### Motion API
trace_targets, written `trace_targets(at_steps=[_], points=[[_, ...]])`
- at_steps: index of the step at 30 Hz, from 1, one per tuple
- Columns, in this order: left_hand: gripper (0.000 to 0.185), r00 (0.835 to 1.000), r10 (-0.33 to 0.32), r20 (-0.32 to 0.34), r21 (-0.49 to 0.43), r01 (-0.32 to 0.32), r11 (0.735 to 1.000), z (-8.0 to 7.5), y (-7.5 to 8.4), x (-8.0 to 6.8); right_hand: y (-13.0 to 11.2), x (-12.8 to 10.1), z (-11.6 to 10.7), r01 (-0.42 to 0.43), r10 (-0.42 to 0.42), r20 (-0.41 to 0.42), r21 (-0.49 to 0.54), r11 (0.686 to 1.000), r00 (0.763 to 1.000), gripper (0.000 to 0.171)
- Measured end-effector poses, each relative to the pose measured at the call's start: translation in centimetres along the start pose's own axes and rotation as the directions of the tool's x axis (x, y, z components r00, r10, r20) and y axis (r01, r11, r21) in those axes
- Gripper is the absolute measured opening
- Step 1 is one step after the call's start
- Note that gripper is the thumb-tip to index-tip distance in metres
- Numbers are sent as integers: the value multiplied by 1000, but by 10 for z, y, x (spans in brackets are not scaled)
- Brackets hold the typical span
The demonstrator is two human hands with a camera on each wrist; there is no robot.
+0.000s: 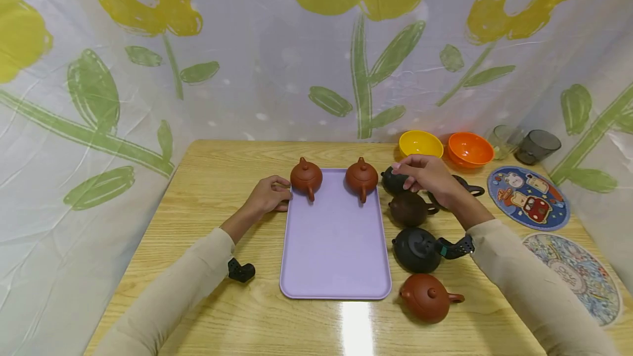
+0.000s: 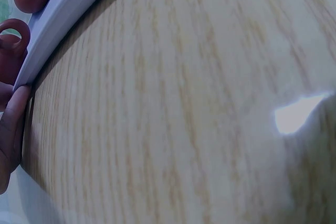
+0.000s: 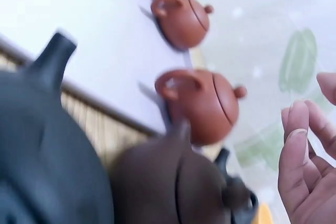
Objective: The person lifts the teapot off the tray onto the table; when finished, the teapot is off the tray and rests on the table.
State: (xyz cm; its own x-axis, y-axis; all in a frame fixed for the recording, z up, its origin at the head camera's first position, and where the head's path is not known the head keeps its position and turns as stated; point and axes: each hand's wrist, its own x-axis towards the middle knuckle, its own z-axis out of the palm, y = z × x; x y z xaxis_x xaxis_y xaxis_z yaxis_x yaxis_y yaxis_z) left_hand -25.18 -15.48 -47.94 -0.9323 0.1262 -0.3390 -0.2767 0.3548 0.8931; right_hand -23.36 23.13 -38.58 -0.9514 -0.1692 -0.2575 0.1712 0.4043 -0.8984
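My left hand (image 1: 269, 195) is at the far left edge of a lilac tray (image 1: 336, 246), thumb and finger pinching its rim in the left wrist view. Two reddish-brown teapots stand at the tray's far end: a left teapot (image 1: 305, 177) beside that hand and a right teapot (image 1: 361, 176). Above the dark teapots right of the tray hovers my right hand (image 1: 430, 177), fingers loosely bent, holding nothing. Below it are a small dark teapot (image 1: 393, 183), partly hidden, and a dark brown teapot (image 1: 407, 210). Nearer me stand a black teapot (image 1: 415, 257) and a reddish-brown teapot (image 1: 426, 304).
Another dark teapot (image 1: 475, 190) is mostly behind the right hand. At the back right are a yellow bowl (image 1: 420, 144), an orange bowl (image 1: 471, 150), a clear glass (image 1: 503, 142) and a grey glass (image 1: 538, 146). Two round mats, one blue (image 1: 556, 210), lie at the right.
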Motion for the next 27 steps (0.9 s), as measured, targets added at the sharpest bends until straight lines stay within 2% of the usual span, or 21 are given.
trace_targets(at_steps=[17,27], points=[[37,1000,5,7,-4,-5,1000,-1,0,-2,-29,36,88,-20,21,149,-7,1000,989,35],[36,1000,9,8,-18,-9,1000,-1,-1,0,-33,56,124,-74,85,162,-76,994,983,35]])
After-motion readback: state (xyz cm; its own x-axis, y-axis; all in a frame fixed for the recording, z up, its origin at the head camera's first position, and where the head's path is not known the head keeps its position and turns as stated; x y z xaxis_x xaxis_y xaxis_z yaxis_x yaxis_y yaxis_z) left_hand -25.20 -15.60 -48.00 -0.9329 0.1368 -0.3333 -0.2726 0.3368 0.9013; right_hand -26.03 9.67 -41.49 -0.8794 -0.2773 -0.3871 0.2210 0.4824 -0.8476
